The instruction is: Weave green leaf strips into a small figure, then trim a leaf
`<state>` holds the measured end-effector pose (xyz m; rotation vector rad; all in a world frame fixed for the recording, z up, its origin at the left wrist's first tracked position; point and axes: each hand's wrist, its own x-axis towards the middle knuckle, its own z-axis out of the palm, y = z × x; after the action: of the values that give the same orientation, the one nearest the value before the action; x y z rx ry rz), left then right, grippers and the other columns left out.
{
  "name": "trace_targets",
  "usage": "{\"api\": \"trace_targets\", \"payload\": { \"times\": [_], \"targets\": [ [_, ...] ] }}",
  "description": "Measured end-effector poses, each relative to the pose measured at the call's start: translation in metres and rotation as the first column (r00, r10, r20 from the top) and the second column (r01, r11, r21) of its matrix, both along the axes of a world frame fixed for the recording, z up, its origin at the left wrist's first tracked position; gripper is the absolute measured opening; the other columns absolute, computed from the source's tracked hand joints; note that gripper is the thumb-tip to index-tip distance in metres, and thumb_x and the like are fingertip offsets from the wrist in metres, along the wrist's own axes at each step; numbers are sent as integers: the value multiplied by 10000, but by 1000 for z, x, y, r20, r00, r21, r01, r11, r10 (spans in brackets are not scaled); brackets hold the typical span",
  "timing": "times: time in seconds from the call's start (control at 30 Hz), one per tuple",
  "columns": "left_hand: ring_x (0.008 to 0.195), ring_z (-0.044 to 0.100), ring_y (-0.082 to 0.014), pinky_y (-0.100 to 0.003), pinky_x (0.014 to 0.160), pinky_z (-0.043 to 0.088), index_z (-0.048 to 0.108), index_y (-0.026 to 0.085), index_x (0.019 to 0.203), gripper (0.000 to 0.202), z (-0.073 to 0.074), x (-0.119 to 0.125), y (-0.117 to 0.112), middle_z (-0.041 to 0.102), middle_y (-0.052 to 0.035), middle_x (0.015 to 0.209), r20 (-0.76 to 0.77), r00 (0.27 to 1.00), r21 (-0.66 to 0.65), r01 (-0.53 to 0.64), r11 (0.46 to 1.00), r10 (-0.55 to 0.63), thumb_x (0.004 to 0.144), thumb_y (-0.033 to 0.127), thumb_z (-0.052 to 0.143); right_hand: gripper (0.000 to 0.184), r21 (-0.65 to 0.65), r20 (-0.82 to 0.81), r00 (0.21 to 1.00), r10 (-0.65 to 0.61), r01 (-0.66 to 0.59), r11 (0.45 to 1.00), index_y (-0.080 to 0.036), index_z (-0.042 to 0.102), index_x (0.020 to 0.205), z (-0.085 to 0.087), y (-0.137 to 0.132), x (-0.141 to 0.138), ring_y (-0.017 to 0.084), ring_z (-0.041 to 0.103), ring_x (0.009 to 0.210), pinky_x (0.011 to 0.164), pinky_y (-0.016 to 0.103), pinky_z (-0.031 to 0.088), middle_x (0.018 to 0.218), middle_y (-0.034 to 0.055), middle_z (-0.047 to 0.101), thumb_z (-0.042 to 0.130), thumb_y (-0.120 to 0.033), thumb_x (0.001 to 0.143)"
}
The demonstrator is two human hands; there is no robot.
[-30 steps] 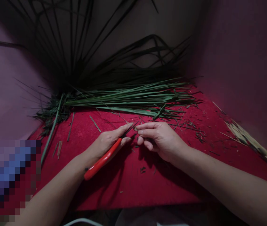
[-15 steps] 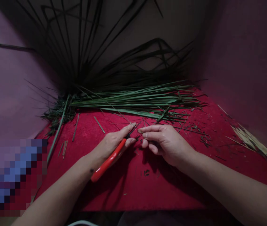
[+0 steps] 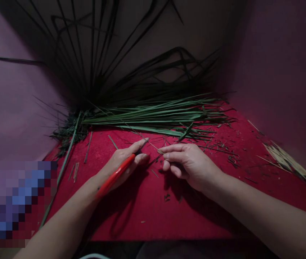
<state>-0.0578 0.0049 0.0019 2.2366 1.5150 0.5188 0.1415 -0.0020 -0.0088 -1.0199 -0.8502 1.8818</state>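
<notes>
My left hand (image 3: 124, 160) is closed round a cutter with a red handle (image 3: 112, 177), forefinger stretched along it; its tip is hidden by my fingers. My right hand (image 3: 187, 162) pinches a thin pale leaf rib (image 3: 153, 146) between thumb and forefinger, just right of the cutter's tip. The rib slants up and left from the pinch toward the leaf pile. Both hands rest low over a red cloth (image 3: 147, 212).
A pile of long green palm leaves (image 3: 155, 115) lies across the back of the cloth, with dark fronds rising behind. Cut green scraps (image 3: 228, 158) litter the cloth. A bundle of pale stripped ribs (image 3: 290, 163) lies at the right. Pink walls close in on both sides.
My left hand with the cutter has drawn a little to the left, away from my right hand. The rib now shows bare between the two hands.
</notes>
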Motion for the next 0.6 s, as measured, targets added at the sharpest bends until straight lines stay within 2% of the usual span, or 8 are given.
{"api": "trace_targets", "payload": {
  "times": [0.1, 0.4, 0.5, 0.6],
  "targets": [
    [623, 615, -147, -224, 623, 486, 453, 143, 1355, 562, 0, 5, -2, 687, -37, 797, 7, 998, -20, 64, 998, -64, 890, 457, 410, 218, 9, -11, 1000, 7, -7, 1000, -88, 635, 897, 0, 1, -1, 38, 392, 312, 317, 146, 186, 512, 33, 618, 585, -130, 689],
    [884, 663, -205, -259, 769, 507, 437, 152, 1369, 590, -8, 2, 5, 689, -91, 1093, -46, 995, 5, 86, 996, -86, 878, 477, 399, 204, 8, -6, 1000, -2, 2, 1000, -88, 625, 884, 1, 0, -1, 35, 376, 303, 314, 149, 178, 505, 31, 613, 572, -112, 689],
    [835, 657, -215, -268, 709, 507, 459, 124, 1348, 593, -8, -2, 7, 694, -103, 1040, -92, 996, 21, -2, 1000, 4, 867, 467, 399, 207, -1, 17, 1000, -5, 5, 1000, -85, 623, 884, 3, -1, 0, 37, 372, 301, 312, 152, 170, 499, 27, 607, 566, -104, 686],
    [735, 623, -188, -244, 603, 478, 428, 92, 1354, 572, 0, -4, 4, 683, -78, 860, -49, 992, -23, -117, 993, 116, 885, 416, 384, 224, -6, 33, 999, -1, 1, 1000, -86, 623, 899, 4, -2, 0, 39, 375, 307, 316, 154, 169, 509, 26, 610, 561, -102, 685]
  ]
}}
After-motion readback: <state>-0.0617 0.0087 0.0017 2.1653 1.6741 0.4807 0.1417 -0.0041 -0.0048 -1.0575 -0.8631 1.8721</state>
